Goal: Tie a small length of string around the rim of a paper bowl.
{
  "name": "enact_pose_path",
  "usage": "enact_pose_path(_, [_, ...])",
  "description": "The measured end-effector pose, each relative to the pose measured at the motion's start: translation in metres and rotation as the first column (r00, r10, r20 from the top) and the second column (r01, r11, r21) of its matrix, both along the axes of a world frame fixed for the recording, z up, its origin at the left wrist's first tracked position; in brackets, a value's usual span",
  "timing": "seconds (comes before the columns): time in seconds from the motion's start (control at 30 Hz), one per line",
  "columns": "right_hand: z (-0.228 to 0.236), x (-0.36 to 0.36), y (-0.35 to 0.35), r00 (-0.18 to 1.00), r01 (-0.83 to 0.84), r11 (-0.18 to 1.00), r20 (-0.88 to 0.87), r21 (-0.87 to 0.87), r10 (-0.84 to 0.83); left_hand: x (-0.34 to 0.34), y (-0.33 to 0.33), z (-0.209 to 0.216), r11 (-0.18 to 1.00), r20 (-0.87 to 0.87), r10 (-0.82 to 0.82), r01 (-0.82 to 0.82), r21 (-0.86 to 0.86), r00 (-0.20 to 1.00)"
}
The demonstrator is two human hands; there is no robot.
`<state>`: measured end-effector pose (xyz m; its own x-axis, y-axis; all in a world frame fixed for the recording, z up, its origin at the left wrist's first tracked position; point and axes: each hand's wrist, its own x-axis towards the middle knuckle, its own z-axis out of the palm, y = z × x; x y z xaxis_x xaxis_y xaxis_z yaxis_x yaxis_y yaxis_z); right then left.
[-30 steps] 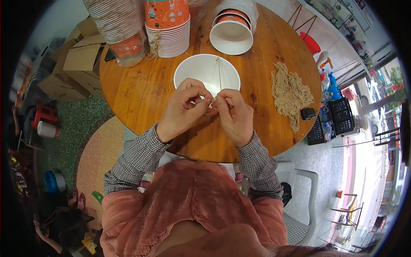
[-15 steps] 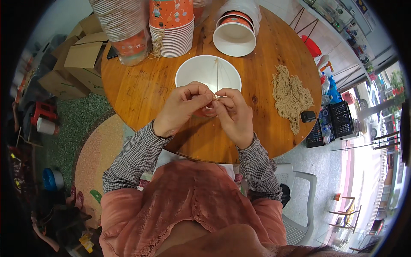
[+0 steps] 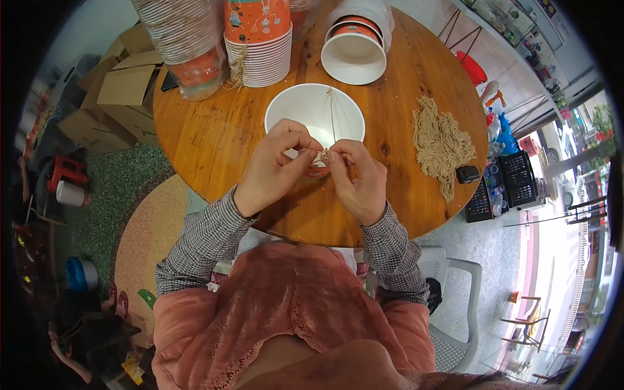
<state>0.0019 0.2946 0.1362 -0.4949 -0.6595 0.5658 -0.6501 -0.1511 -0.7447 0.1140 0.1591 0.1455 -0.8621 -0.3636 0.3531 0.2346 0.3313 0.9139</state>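
Note:
A white-lined paper bucket (image 3: 290,110) stands on the round wooden table in front of me, orange showing on its outside below my fingers. A thin tan string (image 3: 333,112) runs from its far rim across the opening to my fingers at the near rim. My left hand (image 3: 276,168) pinches the string between thumb and forefinger. Close beside it, my right hand (image 3: 359,179) also has thumb and finger closed on the string. A small tangle or loop of it shows between the fingertips; its exact form is too small to tell.
A loose heap of tan string (image 3: 443,143) lies on the table (image 3: 214,140) at right, next to a small black box (image 3: 467,175). Stacked orange paper buckets (image 3: 258,55) and a wrapped stack (image 3: 179,49) stand at the far left. More buckets (image 3: 354,58) lie on their side.
My fingertips have separated slightly and moved a little lower, showing more of the string between them. Both hands still pinch it at the near rim.

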Motion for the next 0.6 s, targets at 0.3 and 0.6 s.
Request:
enact_pose_path(0.3, [-0.003,-0.002,0.003,0.983,0.060,0.996,-0.168,-0.059,-0.069,0.002,0.004,-0.004,0.887,-0.200,0.238,-0.296,-0.354,0.950])
enact_pose_path(0.6, [-0.007,-0.003,0.004,0.968,0.155,0.988,-0.199,0.010,-0.150,0.012,0.004,-0.008,0.853,-0.163,0.261,-0.307,-0.422,0.951])
